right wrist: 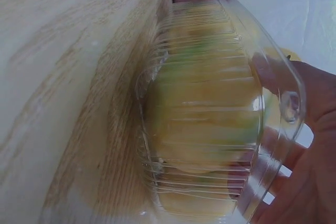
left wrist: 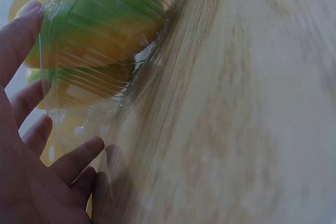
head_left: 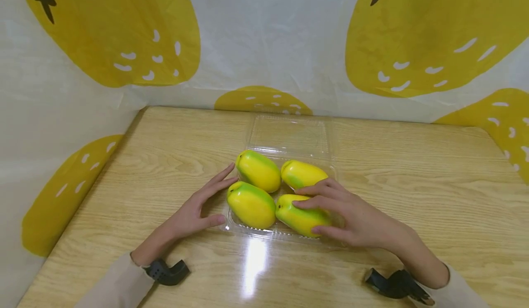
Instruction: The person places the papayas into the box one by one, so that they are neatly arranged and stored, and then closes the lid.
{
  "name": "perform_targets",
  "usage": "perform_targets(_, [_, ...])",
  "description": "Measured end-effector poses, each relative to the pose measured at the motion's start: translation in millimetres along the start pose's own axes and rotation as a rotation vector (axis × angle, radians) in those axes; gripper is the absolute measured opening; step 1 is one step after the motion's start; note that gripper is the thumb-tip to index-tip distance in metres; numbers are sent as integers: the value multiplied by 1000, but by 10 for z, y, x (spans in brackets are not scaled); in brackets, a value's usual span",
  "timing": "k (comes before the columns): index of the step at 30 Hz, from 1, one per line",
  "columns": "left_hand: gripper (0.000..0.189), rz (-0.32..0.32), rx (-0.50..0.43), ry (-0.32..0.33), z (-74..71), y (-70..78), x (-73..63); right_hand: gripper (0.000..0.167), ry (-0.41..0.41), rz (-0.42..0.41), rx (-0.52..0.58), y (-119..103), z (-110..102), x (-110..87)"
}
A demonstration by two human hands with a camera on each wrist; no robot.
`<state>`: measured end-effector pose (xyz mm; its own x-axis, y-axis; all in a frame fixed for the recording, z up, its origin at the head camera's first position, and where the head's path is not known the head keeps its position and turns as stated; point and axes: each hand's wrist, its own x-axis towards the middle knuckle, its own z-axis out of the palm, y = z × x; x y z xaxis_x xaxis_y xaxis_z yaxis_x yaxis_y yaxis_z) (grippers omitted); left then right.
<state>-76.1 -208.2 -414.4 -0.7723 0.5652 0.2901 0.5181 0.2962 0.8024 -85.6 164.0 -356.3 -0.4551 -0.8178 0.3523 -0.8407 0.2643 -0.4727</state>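
Several yellow-green mangoes sit in a clear plastic clamshell box [head_left: 252, 232]: a back left mango [head_left: 258, 170], a back right mango [head_left: 303, 172], a front left mango [head_left: 252, 205] and a front right mango [head_left: 303, 217]. My right hand [head_left: 357, 216] grips the front right mango, thumb on its near side and fingers over its top. In the right wrist view, that hand's thumb reaches over the box rim [right wrist: 291, 106]. At the box's left side, my left hand [head_left: 188, 214] rests with spread fingers, touching the rim [left wrist: 48, 72] in the left wrist view.
The box's clear lid [head_left: 289, 133] lies folded back on the wooden table [head_left: 413, 170]. A white cloth with yellow fruit prints [head_left: 272, 37] hangs behind and to the left. Black wrist mounts [head_left: 167, 272] are on both forearms.
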Motion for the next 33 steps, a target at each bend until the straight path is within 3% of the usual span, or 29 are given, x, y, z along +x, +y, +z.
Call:
perform_targets(4, [72,6,-2,2,-8,-3,14,54,-13,6,-25,-7,-12,8])
perform_targets(10, [73,20,1,2,-22,-4,31,54,43,-73,-30,-50,-54,40])
perform_targets(15, [69,49,-55,36,-50,1,31,53,106,-11,-22,-58,-137,26])
perform_targets(19, [53,15,-145,167,-98,24,68,52,235,126,-34,44,-255,-5])
perform_targets(21, [47,-50,-189,250,-137,32,121,50,295,243,7,122,-321,-25])
perform_targets(25, [42,-191,-274,379,-242,19,272,42,369,483,193,296,-424,-54])
perform_targets(28, [42,-237,-296,433,-312,7,410,41,397,604,339,417,-467,-40])
perform_targets(33, [47,-273,-303,465,-350,19,707,55,457,773,577,571,-506,34])
